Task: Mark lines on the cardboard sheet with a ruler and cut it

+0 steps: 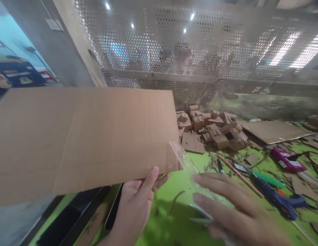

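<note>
A large sheet of brown cardboard [110,136] fills the left side, lifted above the green table. My left hand [138,201] pinches its lower edge near the right corner, thumb on the front face. At that corner, one end of a clear plastic ruler [184,159] overlaps the sheet. The ruler runs back into my right hand [230,205], which is blurred by motion and closed around it. Pointed metal blades [201,215], looking like scissors, stick out below the right fingers; their handles are hidden.
Cardboard models [220,133] are piled at the back beside a flat cardboard piece [276,131]. To the right lie a blue glue gun [276,198], a purple box [287,160] with cables, a green-handled tool [268,178] and scraps. A perforated metal screen [153,51] stands behind.
</note>
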The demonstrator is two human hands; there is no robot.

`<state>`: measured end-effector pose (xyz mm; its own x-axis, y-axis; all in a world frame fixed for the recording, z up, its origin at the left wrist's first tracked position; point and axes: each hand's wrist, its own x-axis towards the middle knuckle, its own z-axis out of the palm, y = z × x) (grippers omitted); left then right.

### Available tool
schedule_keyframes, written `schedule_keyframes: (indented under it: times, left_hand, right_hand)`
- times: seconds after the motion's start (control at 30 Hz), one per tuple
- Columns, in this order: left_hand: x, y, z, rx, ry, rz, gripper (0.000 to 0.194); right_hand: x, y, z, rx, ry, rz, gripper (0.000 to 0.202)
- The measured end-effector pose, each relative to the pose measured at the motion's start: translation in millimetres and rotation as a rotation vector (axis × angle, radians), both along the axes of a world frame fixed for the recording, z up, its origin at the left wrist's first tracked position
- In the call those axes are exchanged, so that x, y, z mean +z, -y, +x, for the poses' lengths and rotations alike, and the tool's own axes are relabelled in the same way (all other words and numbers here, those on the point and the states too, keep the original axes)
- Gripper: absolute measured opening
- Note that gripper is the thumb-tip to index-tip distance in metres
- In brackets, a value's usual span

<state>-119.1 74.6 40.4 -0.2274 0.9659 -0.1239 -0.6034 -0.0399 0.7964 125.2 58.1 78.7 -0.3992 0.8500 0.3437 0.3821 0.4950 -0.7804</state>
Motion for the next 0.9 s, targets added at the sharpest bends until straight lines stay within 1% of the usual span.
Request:
schedule_keyframes:
  times: [0.07,0.1,0.13,0.17,0.27,0.37,0.4,0.43,0.47,0.5,0.53,0.6,0.63,0.67,0.7,0.73,0.8,0.9]
  left_hand:
    - [4.3,1.1,-0.1,0.006,0.012,0.011,0.022]
    - [6.7,1.8,-0.2,-0.004,0.021,0.014,0.022]
    - [9.0,2.6,-0.3,-0.021,0.031,0.012,0.022]
    - [11.1,3.4,-0.3,-0.038,0.043,0.005,0.022]
    - [15.8,4.7,0.3,-0.110,0.060,-0.064,0.029]
    - [17.8,3.4,1.5,-0.106,0.001,-0.124,0.034]
    - [17.7,2.8,1.9,-0.090,-0.024,-0.129,0.033]
    - [17.1,2.6,2.2,-0.080,-0.047,-0.132,0.033]
    - [15.9,2.8,2.4,-0.081,-0.067,-0.139,0.033]
    - [14.3,3.6,2.7,-0.098,-0.091,-0.149,0.034]
    - [12.2,5.0,3.0,-0.123,-0.118,-0.160,0.034]
    - [7.2,8.8,3.9,-0.183,-0.177,-0.172,0.031]
    - [4.8,10.9,4.6,-0.209,-0.203,-0.170,0.028]
    - [2.7,12.7,5.3,-0.233,-0.221,-0.165,0.027]
    - [1.0,14.1,6.0,-0.255,-0.227,-0.163,0.026]
    - [-0.1,15.1,6.7,-0.269,-0.224,-0.163,0.027]
    - [-1.0,15.9,8.0,-0.296,-0.209,-0.165,0.031]
    - [-0.3,15.8,10.6,-0.342,-0.213,-0.170,0.029]
  right_hand:
    - [-1.6,-5.5,-11.8,0.136,0.239,0.325,0.043]
    - [-2.9,-7.7,-17.6,0.187,0.335,0.477,0.041]
    - [-4.3,-9.3,-23.0,0.225,0.395,0.588,0.038]
    - [-5.6,-10.2,-27.9,0.251,0.414,0.641,0.034]
    - [-7.4,-10.3,-38.1,0.315,0.427,0.676,0.033]
    - [-7.9,-11.1,-41.0,0.394,0.433,0.642,0.032]
    - [-8.9,-11.8,-40.5,0.427,0.425,0.600,0.032]
    - [-10.6,-12.4,-39.3,0.431,0.396,0.543,0.034]
    - [-13.0,-12.9,-37.8,0.393,0.331,0.477,0.036]
    - [-15.8,-13.3,-36.2,0.313,0.230,0.391,0.037]
    - [-18.6,-13.7,-34.8,0.198,0.093,0.284,0.036]
    - [-22.5,-14.9,-33.0,-0.018,-0.191,-0.018,0.026]
    - [-23.1,-16.1,-32.8,-0.079,-0.310,-0.189,0.018]
    - [-22.7,-17.6,-33.0,-0.099,-0.385,-0.360,0.017]
    - [-21.5,-19.4,-33.4,-0.099,-0.429,-0.505,0.021]
    - [-20.0,-21.4,-34.0,-0.093,-0.454,-0.611,0.027]
    - [-17.0,-25.1,-35.3,-0.094,-0.475,-0.723,0.036]
    - [-16.0,-27.0,-37.2,-0.121,-0.489,-0.750,0.038]
